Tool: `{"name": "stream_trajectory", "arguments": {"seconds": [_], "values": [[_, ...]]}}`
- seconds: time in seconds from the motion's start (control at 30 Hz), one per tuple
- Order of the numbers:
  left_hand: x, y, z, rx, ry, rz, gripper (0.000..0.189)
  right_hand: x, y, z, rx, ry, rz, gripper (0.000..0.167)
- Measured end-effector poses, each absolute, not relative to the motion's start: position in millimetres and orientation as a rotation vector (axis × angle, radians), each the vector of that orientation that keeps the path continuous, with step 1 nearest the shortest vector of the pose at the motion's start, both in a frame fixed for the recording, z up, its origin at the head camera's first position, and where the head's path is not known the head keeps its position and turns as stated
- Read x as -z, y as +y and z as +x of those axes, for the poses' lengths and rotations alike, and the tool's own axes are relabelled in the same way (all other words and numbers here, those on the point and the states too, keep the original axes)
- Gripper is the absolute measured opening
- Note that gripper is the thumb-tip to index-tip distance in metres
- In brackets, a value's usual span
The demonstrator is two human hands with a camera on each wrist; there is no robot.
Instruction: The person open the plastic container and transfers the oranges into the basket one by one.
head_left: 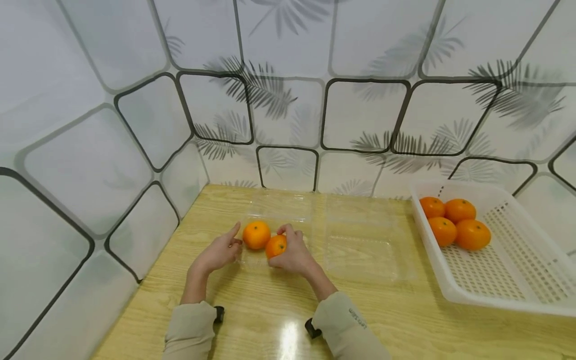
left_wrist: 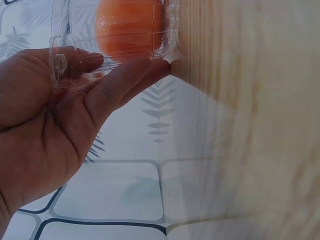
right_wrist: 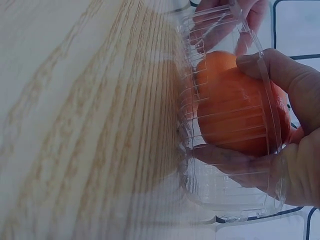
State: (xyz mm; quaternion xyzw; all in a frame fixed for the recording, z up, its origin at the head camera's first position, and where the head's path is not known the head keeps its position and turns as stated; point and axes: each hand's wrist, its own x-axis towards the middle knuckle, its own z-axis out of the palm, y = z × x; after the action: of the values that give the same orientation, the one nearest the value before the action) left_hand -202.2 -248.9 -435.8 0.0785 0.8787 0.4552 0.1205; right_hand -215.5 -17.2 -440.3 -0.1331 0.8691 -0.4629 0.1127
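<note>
My right hand point(head_left: 293, 254) grips an orange point(head_left: 275, 246) inside a clear plastic clamshell box point(head_left: 258, 261). In the right wrist view, thumb and fingers close around that fruit point(right_wrist: 232, 107) behind the ribbed wall. Another orange point(head_left: 256, 234) sits in the box just to its left. My left hand point(head_left: 220, 254) is at the box's left side; in the left wrist view its extended fingers point(left_wrist: 125, 82) lie along the clear wall, right beside the fruit. The box's lid point(head_left: 279, 206) lies folded back toward the wall.
A second open clear box point(head_left: 360, 252) lies to the right. Farther right stands a white perforated basket point(head_left: 443, 280) with several oranges point(head_left: 472, 235) at its left back. The patterned wall point(head_left: 288, 120) borders the wooden table point(head_left: 252, 320) behind and at left.
</note>
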Motion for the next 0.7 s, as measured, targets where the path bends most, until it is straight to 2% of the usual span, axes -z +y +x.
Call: {"name": "stream_trajectory", "arguments": {"seconds": [0.23, 0.47, 0.7], "values": [[439.3, -248.7, -204.9, -1.355, 2.566, 0.218, 0.067, 439.5, -16.0, -214.8, 1.371, 2.548, -0.375, 0.068], [441.2, -244.5, -205.5, -1.31, 2.633, 0.321, 0.064, 438.6, -13.0, -213.4, 1.372, 2.548, -0.349, 0.069], [440.5, -240.9, -207.5, -1.311, 2.622, 0.261, 0.064, 440.3, -9.6, -216.0, 1.379, 2.553, -0.362, 0.069]]}}
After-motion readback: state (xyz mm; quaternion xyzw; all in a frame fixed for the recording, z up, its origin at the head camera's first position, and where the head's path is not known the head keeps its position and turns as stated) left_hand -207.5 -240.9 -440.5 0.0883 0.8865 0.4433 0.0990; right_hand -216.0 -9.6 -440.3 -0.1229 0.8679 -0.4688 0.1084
